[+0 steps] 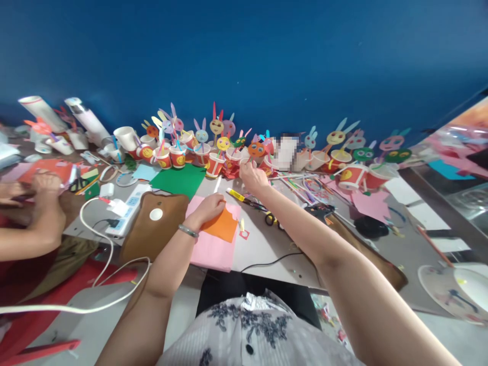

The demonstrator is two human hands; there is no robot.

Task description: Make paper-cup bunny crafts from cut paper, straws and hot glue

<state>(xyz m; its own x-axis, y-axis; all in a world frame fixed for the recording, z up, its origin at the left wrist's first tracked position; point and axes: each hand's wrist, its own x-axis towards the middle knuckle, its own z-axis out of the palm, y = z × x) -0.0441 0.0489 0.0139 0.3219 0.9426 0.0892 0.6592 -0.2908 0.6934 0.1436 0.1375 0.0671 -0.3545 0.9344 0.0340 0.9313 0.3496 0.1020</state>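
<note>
Orange paper (pixel 221 226) lies over a stack of pink paper (pixel 213 254). My left hand (pixel 212 208), with a bracelet on its wrist, rests at the orange paper's upper left edge, fingers curled; what they hold is too small to tell. Further forward, my right hand (pixel 252 178) is closed beside red paper (pixel 230 170) at the row of cups; anything in its fingers is hidden. A yellow marker or glue tube (pixel 235 194) and black scissors (pixel 270 218) lie near it. Green paper (pixel 178 179) is left of the cups.
Paper cups with rabbit faces (pixel 215 163) line the blue wall. At left are a power strip (pixel 129 211), a brown pad (pixel 152 229) and white cables. A co-worker's hands (pixel 46 183) are at far left. Straws (pixel 301 188) and a black cable (pixel 270 263) lie on the right.
</note>
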